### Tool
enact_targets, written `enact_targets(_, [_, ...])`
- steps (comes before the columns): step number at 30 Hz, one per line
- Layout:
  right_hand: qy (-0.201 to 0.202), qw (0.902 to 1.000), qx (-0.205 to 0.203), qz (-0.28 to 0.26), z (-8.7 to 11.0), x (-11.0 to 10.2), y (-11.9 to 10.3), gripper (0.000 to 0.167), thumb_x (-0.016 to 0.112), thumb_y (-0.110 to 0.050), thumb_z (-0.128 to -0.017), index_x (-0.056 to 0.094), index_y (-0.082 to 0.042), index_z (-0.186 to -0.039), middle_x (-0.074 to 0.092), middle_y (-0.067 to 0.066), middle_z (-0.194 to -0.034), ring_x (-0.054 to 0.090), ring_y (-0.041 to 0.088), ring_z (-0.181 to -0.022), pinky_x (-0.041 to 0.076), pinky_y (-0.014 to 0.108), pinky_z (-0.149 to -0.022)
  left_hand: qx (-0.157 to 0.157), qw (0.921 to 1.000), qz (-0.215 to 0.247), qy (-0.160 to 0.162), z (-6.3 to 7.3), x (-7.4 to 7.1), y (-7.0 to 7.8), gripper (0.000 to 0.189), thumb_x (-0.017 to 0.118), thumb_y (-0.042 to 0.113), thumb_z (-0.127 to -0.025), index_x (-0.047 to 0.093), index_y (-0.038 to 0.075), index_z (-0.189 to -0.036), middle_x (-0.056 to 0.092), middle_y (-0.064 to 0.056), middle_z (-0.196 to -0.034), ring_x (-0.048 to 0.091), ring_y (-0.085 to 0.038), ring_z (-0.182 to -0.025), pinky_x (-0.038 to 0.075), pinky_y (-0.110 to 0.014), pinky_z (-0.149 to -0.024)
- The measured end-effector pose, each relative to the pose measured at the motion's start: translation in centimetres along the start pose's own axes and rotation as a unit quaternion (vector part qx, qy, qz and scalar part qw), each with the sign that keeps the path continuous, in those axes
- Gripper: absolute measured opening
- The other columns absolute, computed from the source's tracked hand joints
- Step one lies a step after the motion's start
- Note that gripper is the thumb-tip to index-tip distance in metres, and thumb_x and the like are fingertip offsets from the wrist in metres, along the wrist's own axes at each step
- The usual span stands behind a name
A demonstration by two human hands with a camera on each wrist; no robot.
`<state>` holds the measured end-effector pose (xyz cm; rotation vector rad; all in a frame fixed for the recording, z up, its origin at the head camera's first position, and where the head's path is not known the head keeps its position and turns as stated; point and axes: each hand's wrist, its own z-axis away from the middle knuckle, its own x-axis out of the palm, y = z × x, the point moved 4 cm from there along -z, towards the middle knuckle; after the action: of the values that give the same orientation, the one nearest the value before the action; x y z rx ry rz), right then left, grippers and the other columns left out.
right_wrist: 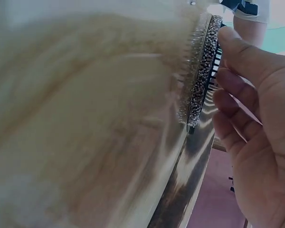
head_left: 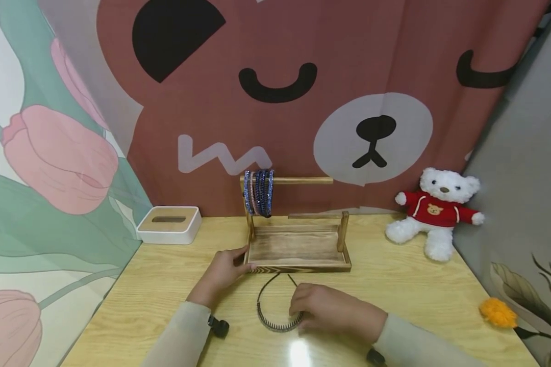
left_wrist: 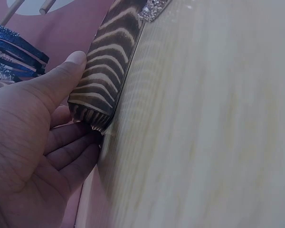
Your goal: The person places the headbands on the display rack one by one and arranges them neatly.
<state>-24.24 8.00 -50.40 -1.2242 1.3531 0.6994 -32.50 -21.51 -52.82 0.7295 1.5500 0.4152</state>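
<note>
A wooden rack (head_left: 303, 268) with a shallow tray base stands on the table. My left hand (head_left: 222, 272) grips its front left corner, thumb on the front edge (left_wrist: 104, 66) and fingers at the end. Several glittery blue headbands and a pink one (head_left: 259, 192) hang at the left of its upper bar (head_left: 303, 180). In front of the rack lies a toothed headband (head_left: 275, 327), its glittery band (right_wrist: 206, 71) showing in the right wrist view. My right hand (head_left: 330, 310) pinches its right side, thumb against the band and the other fingers loosely bent; the hand hides part of it.
A white tissue box with a wooden lid (head_left: 169, 225) stands at the back left. At the back right sits a white teddy bear in a red hoodie (head_left: 433, 209). An orange fluffy ball (head_left: 498, 312) lies near the table's right edge. A printed curtain (head_left: 280, 127) hangs behind.
</note>
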Motion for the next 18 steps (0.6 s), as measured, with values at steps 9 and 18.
enact_targets(9, [-0.013,0.9997,-0.015,0.013,-0.14,0.13,0.0,0.019,0.086,-0.026,-0.094,0.082,-0.024,-0.113,0.075,-0.017,-0.107,0.064,-0.001,-0.107,0.054,0.014,-0.098,0.003,1.0,-0.005,0.0,-0.03,-0.15,0.1,0.068,0.084,0.041,-0.098,0.062,0.013,-0.156,0.065,-0.02,-0.151,0.06,-0.041,-0.144,0.051,-0.057,-0.119])
enact_targets(18, [-0.027,0.9986,-0.025,0.037,-0.27,0.43,-0.26,0.011,0.085,-0.021,-0.095,0.082,-0.025,-0.105,0.075,-0.019,-0.102,0.064,-0.004,-0.103,0.052,0.009,-0.094,0.0,1.0,-0.003,-0.003,0.07,-0.08,0.14,0.068,0.084,0.042,-0.098,0.061,0.014,-0.156,0.064,-0.019,-0.153,0.059,-0.041,-0.145,0.05,-0.057,-0.12])
